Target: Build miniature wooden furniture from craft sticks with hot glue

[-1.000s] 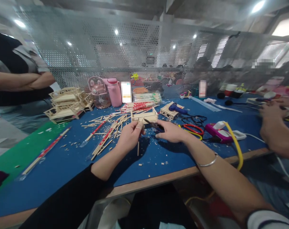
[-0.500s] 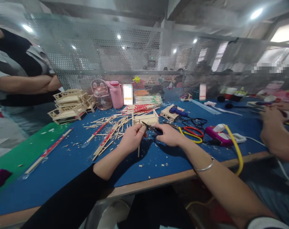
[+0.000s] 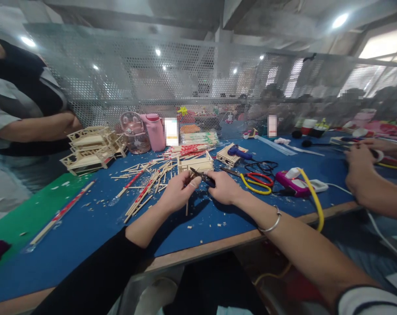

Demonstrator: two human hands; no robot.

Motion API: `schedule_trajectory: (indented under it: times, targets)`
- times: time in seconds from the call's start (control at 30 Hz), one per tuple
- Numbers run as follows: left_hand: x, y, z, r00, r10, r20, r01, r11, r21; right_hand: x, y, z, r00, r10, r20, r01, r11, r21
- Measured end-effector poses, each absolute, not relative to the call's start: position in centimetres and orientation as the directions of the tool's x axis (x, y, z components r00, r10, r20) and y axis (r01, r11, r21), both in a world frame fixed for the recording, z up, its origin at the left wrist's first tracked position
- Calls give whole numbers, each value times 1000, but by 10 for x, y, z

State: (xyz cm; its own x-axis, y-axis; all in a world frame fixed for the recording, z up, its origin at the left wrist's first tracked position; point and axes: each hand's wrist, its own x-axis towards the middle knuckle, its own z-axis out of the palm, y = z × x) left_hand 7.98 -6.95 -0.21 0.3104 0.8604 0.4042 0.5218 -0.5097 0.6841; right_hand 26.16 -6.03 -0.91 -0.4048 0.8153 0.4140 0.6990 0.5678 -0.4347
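My right hand (image 3: 223, 187) is wrapped round the handles of dark pliers (image 3: 201, 175), whose jaws point left. Close beside the jaws, my left hand (image 3: 179, 191) pinches a thin wooden stick (image 3: 187, 207) that hangs down below its fingers. Just behind both hands stands a small wooden frame piece (image 3: 196, 164). Loose wooden sticks (image 3: 152, 179), some in red-printed wrappers, lie left of my left hand. A second small wooden piece (image 3: 227, 154) sits behind my right hand, with a blue glue gun (image 3: 239, 152) against it.
Scissors (image 3: 257, 181) with red and yellow handles and a purple power strip (image 3: 292, 183) lie to the right. A layered wooden model (image 3: 90, 148) and a pink bottle (image 3: 155, 132) stand back left. Another person's hands (image 3: 360, 164) work at far right; a person stands at left.
The view has shifted slightly, so the scene sits a little further left. My hands are closer together, and my left thumb now lies nearer the pliers.
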Motion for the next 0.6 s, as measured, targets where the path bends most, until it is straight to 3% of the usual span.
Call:
schedule_trajectory:
  times: [0.2, 0.3, 0.37, 0.47, 0.53, 0.6]
  targets:
    - [78, -67, -2, 340, 848, 406, 570, -530, 628, 261, -60, -10, -374, 830, 414, 727, 540, -424]
    - [80, -69, -3, 365, 862, 352, 530, -503, 683, 261, -59, -10, -346, 824, 449, 658, 554, -510]
    - [85, -72, -5, 395, 858, 328, 429, -488, 760, 259, -58, -9, -319, 811, 491, 511, 583, -631]
    - [92, -76, -10, 437, 842, 317, 270, -459, 847, 254, -57, -5, -295, 793, 534, 124, 586, -801]
    - [96, -75, -15, 450, 834, 320, 200, -443, 874, 250, -58, -3, -315, 773, 551, -85, 555, -827]
    - [98, -73, -18, 438, 834, 335, 167, -442, 881, 248, -60, -2, -346, 752, 561, -156, 543, -825]
